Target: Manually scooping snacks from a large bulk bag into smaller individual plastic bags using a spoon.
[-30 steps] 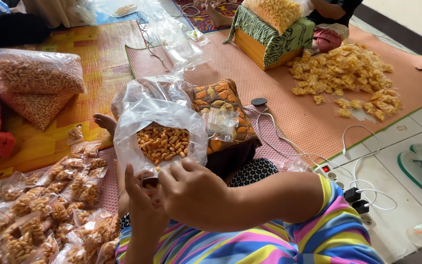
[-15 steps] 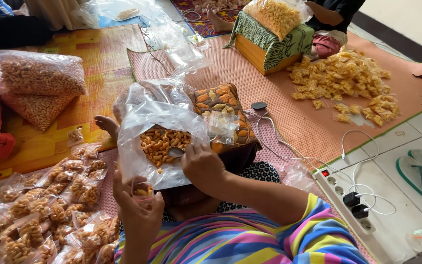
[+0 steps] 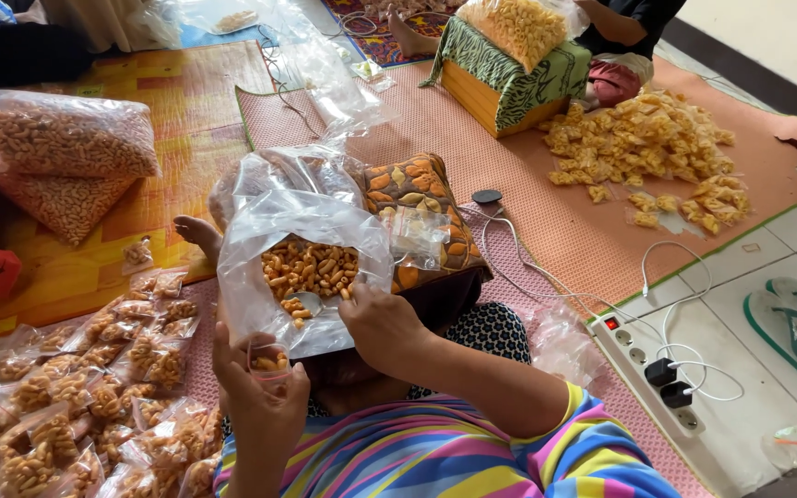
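While right hand (image 3: 382, 325) grips a metal spoon (image 3: 303, 304) inside the big clear snack bag (image 3: 302, 267) at centre frame, left hand (image 3: 258, 387) fingers pinch a small clear pouch (image 3: 268, 359) upright below it, mouth open.

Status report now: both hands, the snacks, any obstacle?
Left hand holds small pouch. Right hand lifts spoon from big snack bag. Nothing between.

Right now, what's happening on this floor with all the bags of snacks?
A person sitting on the floor dips a spoon with the right hand into a big bag of orange snacks. The left hand holds a small bag, partly filled. Filled small bags lie piled at the left. Another person sits further off beside a yellow snack heap.
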